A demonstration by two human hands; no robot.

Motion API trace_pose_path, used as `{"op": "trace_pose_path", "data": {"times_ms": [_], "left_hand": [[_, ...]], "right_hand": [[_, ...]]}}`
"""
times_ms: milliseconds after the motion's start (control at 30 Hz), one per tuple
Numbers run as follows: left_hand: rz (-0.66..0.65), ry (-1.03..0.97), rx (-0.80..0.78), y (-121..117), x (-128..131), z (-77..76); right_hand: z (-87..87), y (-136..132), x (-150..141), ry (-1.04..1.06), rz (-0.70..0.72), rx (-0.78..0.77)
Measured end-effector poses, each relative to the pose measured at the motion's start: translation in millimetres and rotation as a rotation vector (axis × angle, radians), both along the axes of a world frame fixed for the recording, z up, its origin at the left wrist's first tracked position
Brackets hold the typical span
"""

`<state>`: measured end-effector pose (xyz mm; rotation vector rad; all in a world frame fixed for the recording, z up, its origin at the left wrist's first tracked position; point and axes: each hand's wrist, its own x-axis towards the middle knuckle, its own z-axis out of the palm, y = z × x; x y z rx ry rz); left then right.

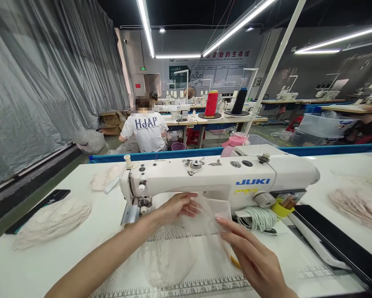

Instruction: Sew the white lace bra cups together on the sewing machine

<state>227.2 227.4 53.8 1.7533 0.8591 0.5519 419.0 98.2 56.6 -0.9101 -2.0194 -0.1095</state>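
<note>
A pair of bare hands handles a sheer pale fabric piece (pixel 201 221) beneath the arm of a white JUKI sewing machine (pixel 210 178), which spans the middle of a white worktable (pixel 111 273). The left hand (pixel 181 207), its fingers slightly spread, reaches the fabric from the left; the fingertips of the right hand (pixel 254 250) meet its right side. Motion blur and overlapping cloth mean it cannot be told whether either grip is closed on the material.

Just below, toward the near edge, lies a stack of cream pieces (pixel 169 258), beside a marked measuring scale (pixel 204 286) running along that edge. A fanned cream pile (pixel 54 217) occupies the table's left side, partly over a dark flat item (pixel 54 196); another layered pile (pixel 359 200) lies toward the right edge. Coiled pale cord (pixel 257 218) and a yellow holder (pixel 281 208) stand near the machine's right end, with a long black tray (pixel 337 244) stretching toward the near right corner.

Beyond the far edge, a person in a white lettered shirt (pixel 149 130) sits, back to the camera, near a red thread cone (pixel 211 103) and a dark thread cone (pixel 239 101) on another table.
</note>
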Motion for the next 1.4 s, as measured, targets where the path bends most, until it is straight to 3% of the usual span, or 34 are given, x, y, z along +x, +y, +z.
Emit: {"op": "trace_pose_path", "data": {"times_ms": [133, 200, 267, 367, 500, 567, 667, 833, 967, 1067, 1267, 1400], "left_hand": [[-0.115, -0.198, -0.365, -36.6, 1.3, 16.6], [-0.117, -0.233, -0.431, -51.4, 1.3, 22.8], [-0.068, -0.250, -0.437, -64.0, -0.3, 26.6], [0.014, -0.234, -0.385, -84.1, -8.3, 30.2], [-0.115, -0.043, -0.213, -120.6, -28.5, 39.2], [-0.184, 0.082, -0.059, -140.1, -40.4, 45.0], [-0.175, 0.184, 0.117, -163.1, -63.9, 50.7], [-0.017, 0.189, 0.088, -181.4, -124.9, 46.0], [0.017, 0.081, -0.126, -188.8, -164.5, 35.4], [0.042, -0.017, -0.261, -189.1, -179.2, 27.9], [0.078, -0.055, -0.291, -192.7, -190.6, 15.2], [0.003, -0.014, -0.405, -209.0, -183.8, 24.1]], "right_hand": [[8.7, -14.8, -3.7, 0.045, 0.017, 0.041], [12.0, -30.1, -2.7, 0.055, 0.005, 0.054], [13.3, -50.5, 2.6, 0.066, -0.042, 0.006], [10.5, -84.9, 15.0, -0.003, -0.055, -0.195], [5.1, -113.6, 7.9, 0.025, -0.106, -0.307], [5.0, -112.8, -16.6, 0.102, -0.132, -0.350], [6.4, -96.2, -68.2, 0.071, 0.005, -0.463], [6.2, -73.2, -127.4, 0.030, 0.094, -0.678], [10.9, -71.1, -145.4, 0.094, 0.202, -0.855], [11.6, -68.8, -158.9, 0.101, 0.192, -0.927], [7.5, -71.1, -163.4, 0.062, 0.124, -0.983], [21.6, -82.4, -139.4, -0.014, 0.375, -1.302]]}}
